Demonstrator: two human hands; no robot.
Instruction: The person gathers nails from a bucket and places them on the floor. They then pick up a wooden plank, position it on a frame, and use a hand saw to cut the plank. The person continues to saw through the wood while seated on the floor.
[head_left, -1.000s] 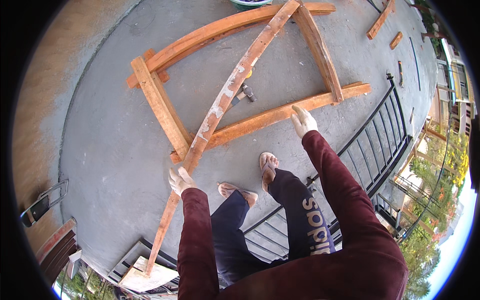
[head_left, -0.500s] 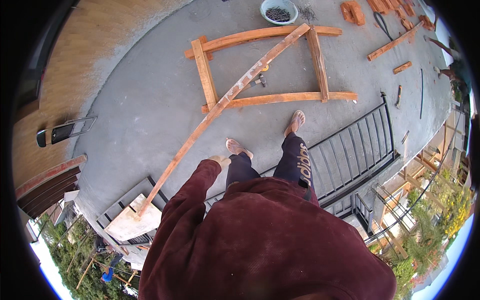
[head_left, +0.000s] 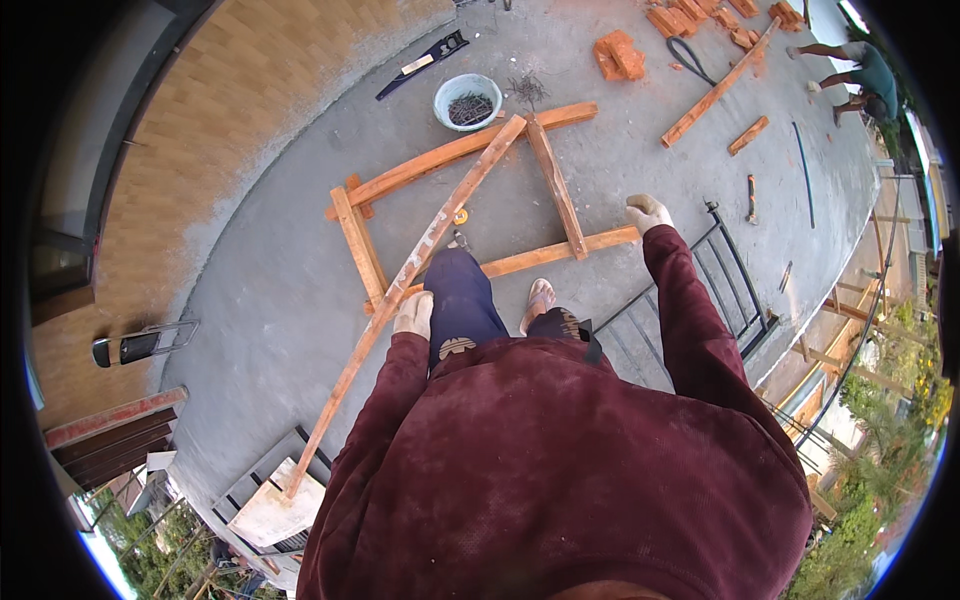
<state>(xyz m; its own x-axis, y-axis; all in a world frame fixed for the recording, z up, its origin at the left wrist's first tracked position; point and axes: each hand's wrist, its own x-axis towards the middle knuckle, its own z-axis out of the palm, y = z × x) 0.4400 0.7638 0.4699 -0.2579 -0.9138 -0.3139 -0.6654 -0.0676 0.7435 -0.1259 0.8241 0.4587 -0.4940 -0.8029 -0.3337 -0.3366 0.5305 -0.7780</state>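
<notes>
Both my hands wear pale gloves. My left hand [head_left: 413,314] hangs beside my left knee, close to a long wooden beam [head_left: 340,415], its fingers stretched out; it seems to hold nothing. Out to the right, my right hand [head_left: 648,212] is in the air with curled fingers and nothing visible in it, near the end of the near timber [head_left: 612,238]. Several timbers form a rough rectangle on the floor, with a far timber [head_left: 430,158] and a right crosspiece [head_left: 556,190]. Across it lies the long beam. Inside are a yellow tape measure [head_left: 461,216] and a hammer [head_left: 459,240], partly hidden by my knee.
Beyond the timbers stand a light-blue bowl [head_left: 440,100] of nails and a handsaw [head_left: 440,50]. Orange bricks [head_left: 620,58] and a loose timber [head_left: 715,95] lie far right. A black metal railing [head_left: 730,265] lies at right. Another person [head_left: 870,85] bends over at far right.
I have stepped toward the timbers, my left knee now over the near one. My right hand has come into view at the right. The bowl and timbers appear further left and lower.
</notes>
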